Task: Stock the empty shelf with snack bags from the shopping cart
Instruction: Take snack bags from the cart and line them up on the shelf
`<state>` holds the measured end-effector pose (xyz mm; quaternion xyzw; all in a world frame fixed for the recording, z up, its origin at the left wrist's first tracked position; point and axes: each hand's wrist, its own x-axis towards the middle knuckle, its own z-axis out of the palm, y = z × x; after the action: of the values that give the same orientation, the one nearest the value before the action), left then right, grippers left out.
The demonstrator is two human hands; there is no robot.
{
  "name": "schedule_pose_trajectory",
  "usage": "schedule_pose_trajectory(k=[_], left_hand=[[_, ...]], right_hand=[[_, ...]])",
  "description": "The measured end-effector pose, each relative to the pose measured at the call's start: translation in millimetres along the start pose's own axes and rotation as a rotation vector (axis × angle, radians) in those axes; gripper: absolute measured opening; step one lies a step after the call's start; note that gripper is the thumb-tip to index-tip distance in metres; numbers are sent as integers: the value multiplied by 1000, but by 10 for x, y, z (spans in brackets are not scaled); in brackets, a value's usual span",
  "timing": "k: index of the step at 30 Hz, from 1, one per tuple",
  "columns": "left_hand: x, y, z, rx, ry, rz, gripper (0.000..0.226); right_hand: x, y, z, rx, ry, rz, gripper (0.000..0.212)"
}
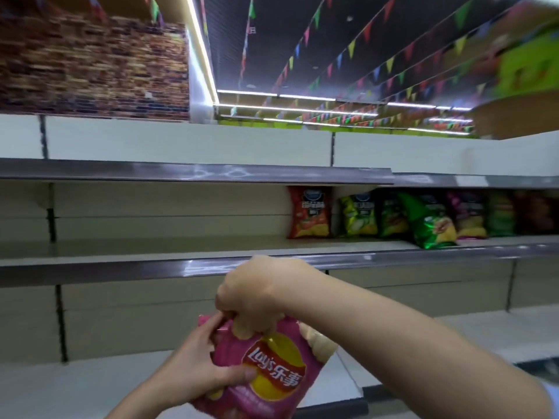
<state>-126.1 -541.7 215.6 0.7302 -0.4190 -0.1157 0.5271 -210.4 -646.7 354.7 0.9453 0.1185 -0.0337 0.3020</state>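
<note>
Both hands hold a pink snack bag (pixel 266 370) below the middle shelf (pixel 121 267): the right hand (pixel 257 293) pinches its top edge, the left hand (pixel 202 364) grips its side. Further right on that shelf stand a red bag (pixel 308 213) and several green ones (pixel 390 217) (somewhat blurred).
</note>
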Motion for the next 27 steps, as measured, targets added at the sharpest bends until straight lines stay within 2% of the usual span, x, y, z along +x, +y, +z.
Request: schedule_pose_trajectory(k=[2,4,7,10,12,14,16,17,19,22,27], left_hand=[[88,-103,70,-63,6,4,90],[187,-170,188,-117,-4,9,109],[309,-170,428,-311,-37,-30,113],[376,-69,682,-505,-175,-161,123],[461,28,849,-575,-174,-168,125],[547,181,1055,-630,-160,-167,122],[622,297,1277,-683,-165,-139,111],[657,335,1399,-691,-163,-123,109],[755,428,1678,-677,-163,-115,119],[907,639,2179,-659,-141,-101,124],[1115,976,3053,-632,-241,-65,130]], right_hand=[[-50,45,47,-40,67,42,16],[-145,125,124,-43,178,69,26],[-389,294,292,-51,467,168,49],[-753,425,490,222,627,379,71],[-1026,445,658,401,729,549,83],[-1287,431,872,594,727,729,100],[-1521,402,1116,796,651,851,119],[-1628,390,1233,895,609,880,127],[-1818,409,1497,1095,547,890,139],[-2095,523,1925,1261,577,886,142],[-2846,949,2473,1342,769,884,112]])
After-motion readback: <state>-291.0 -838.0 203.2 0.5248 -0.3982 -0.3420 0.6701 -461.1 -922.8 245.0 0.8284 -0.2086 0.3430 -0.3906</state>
